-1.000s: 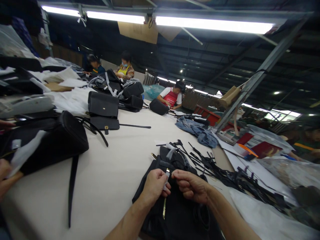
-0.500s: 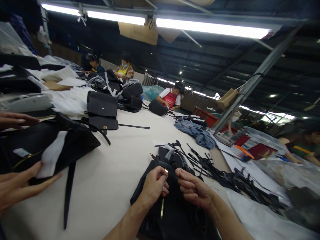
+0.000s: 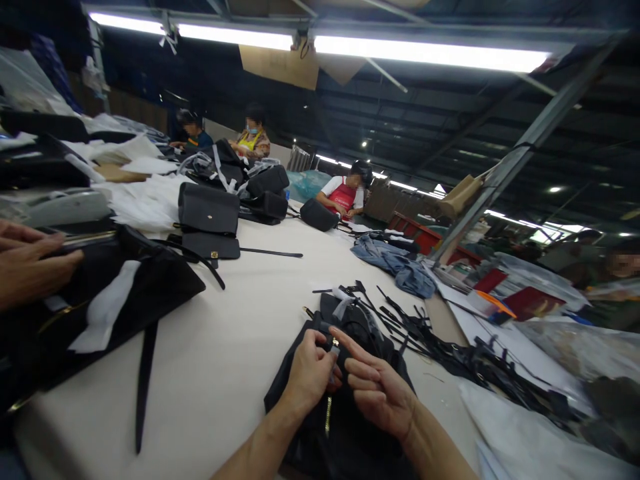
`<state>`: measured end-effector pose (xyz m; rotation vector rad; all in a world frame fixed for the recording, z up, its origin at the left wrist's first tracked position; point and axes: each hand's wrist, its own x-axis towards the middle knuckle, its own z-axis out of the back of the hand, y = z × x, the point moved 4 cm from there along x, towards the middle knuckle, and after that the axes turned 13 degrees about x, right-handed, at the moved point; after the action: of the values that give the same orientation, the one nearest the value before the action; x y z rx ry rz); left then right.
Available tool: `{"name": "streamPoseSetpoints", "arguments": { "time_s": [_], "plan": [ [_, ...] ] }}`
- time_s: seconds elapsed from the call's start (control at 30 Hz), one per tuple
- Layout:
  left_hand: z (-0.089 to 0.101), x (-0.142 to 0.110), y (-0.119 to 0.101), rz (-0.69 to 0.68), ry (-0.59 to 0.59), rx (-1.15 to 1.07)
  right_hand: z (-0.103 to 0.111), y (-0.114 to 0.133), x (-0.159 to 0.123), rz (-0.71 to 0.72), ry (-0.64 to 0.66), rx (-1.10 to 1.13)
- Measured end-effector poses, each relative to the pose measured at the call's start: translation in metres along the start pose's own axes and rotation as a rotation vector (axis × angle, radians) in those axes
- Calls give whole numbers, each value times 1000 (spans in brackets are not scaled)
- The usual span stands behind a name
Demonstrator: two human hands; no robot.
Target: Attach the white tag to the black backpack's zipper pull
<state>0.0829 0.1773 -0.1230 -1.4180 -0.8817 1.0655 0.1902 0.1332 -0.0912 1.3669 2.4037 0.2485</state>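
A black bag lies on the table in front of me, with a gold zipper running down its face. My left hand is closed in a pinch on the zipper pull, which looks wrapped in something pale. From the other side my right hand reaches in. Its index finger is stretched out to the gold slider at the top of the pull, and its other fingers are loosely curled with nothing visible in them. The right thumb is hidden.
At left, a co-worker's hand rests on another black bag. Black straps and denim cloth lie to the right. Stacked black bags stand farther back. A metal post slants up at right.
My right hand has moved left toward the slider, its index finger now stretched out instead of pinched. My left hand keeps its place. The co-worker's lower hand has left the pale strip.
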Motion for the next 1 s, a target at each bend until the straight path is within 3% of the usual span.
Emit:
{"name": "streamPoseSetpoints", "arguments": {
  "time_s": [0.13, 0.43, 1.0],
  "plan": [
    [0, -3, -3, -17, -34, 29, 3, -9, -3, 72, -70, 54],
    [0, -8, -7, -102, -55, 98, 1, -14, -9, 179, -408, 71],
    [-1, -3, -3, -89, 4, 152, 9, -12, -16, 153, -413, -28]
  ]
}}
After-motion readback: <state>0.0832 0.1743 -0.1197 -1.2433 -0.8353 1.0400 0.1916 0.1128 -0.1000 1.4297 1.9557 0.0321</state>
